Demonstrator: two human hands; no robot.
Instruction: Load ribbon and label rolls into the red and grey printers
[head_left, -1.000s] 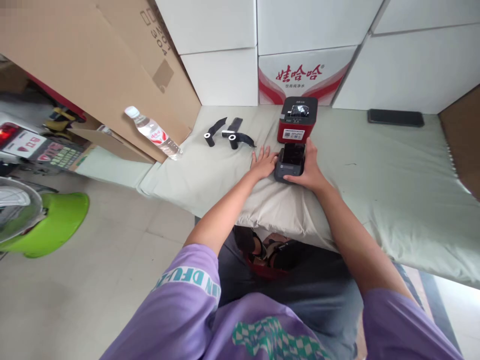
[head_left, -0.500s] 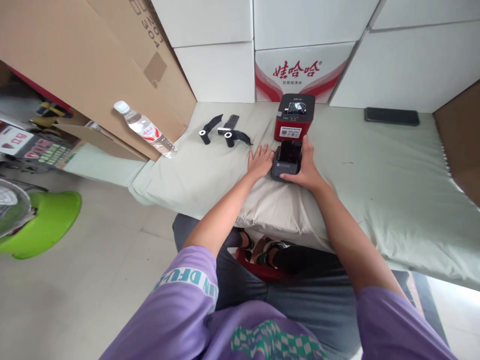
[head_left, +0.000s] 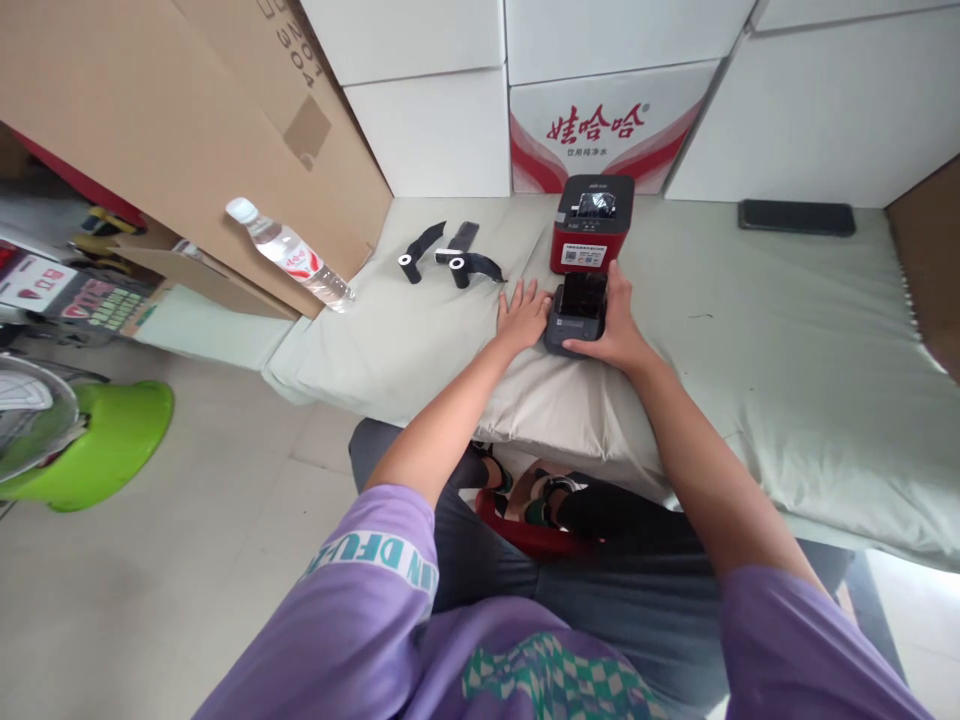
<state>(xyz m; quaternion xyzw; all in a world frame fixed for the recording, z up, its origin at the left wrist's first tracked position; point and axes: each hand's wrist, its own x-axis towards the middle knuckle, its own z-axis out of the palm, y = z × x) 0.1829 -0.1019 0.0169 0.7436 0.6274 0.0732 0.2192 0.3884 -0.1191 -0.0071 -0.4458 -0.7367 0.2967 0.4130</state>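
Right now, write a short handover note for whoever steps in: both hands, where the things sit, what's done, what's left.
Right hand: grip closed around the small grey printer, which rests on the pillow.
Left hand: flat and open on the bedding, touching the printer's left side.
Red printer stands upright just behind the grey one.
Two black ribbon rolls lie partly unrolled to the left, untouched.
Grey printer's lid looks open; whether anything is loaded inside cannot be seen.

Water bottle (head_left: 287, 254); phone (head_left: 796, 218); green basin (head_left: 105, 447)
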